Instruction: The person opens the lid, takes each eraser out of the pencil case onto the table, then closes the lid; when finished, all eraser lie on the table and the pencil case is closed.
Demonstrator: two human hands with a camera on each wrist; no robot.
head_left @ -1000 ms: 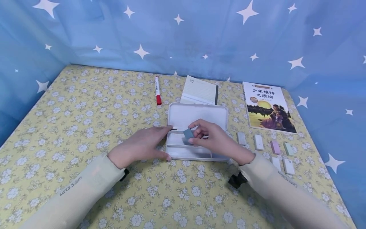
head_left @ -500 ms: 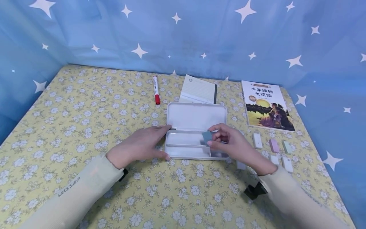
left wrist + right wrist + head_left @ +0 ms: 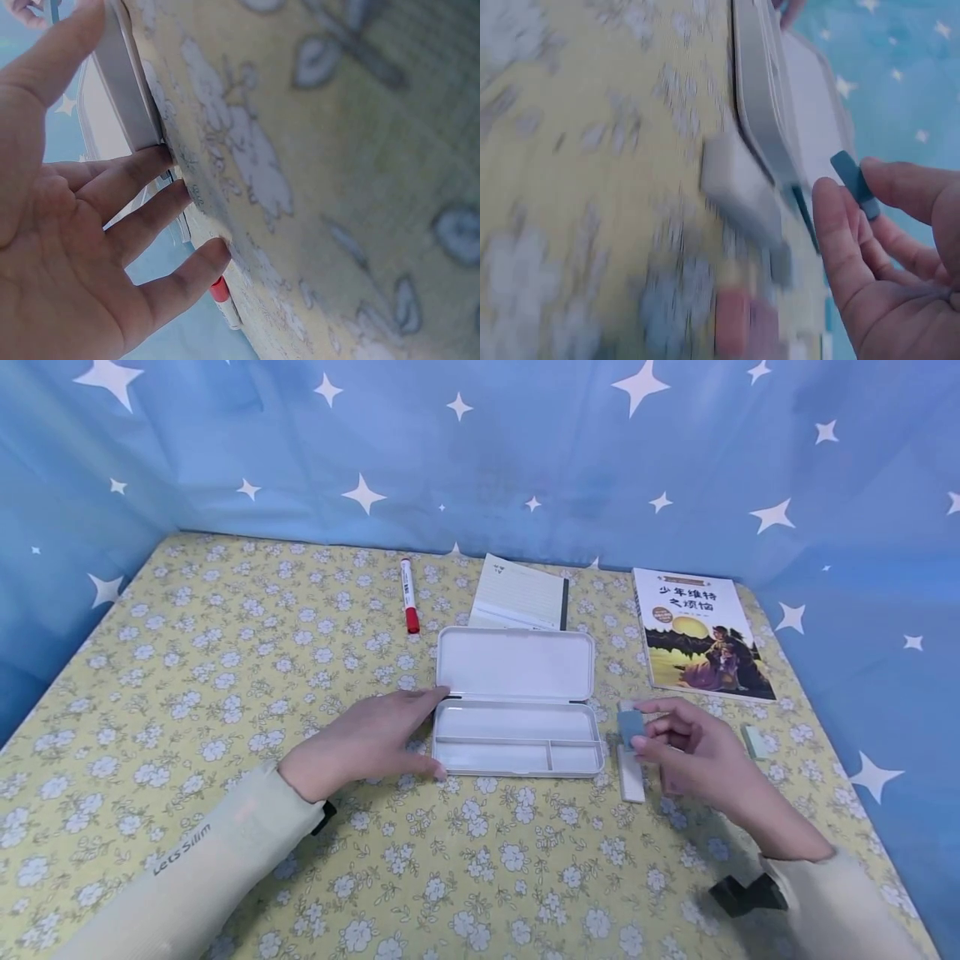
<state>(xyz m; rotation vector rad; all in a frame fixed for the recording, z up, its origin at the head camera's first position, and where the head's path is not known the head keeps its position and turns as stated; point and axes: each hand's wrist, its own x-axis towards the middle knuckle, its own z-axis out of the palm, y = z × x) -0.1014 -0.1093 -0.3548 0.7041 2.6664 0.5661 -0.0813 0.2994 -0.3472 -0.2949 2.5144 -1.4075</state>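
In the head view a white pencil case (image 3: 516, 664) lies with its lid up and its divided inside bare. My left hand (image 3: 367, 735) spans its left end, thumb at the front corner and fingers by the hinge. Those fingers (image 3: 131, 240) are spread and fairly straight in the left wrist view. My right hand (image 3: 697, 756) pinches a small blue-green eraser-like block (image 3: 631, 728) between thumb and fingers, just right of the case. Below that block a white block (image 3: 632, 778) lies on the cloth. The right wrist view shows the pinched block (image 3: 853, 182) edge-on.
A mint block (image 3: 753, 742) lies right of my right hand, which hides other blocks. A pink block (image 3: 732, 321) shows in the right wrist view. Behind the case are a notepad (image 3: 521, 593) and a red-capped marker (image 3: 409, 597); a book (image 3: 705, 635) lies back right.
My right hand has carried the blue-green block rightward, from above the case to beyond its right end. The left hand has stayed at the case's left end.
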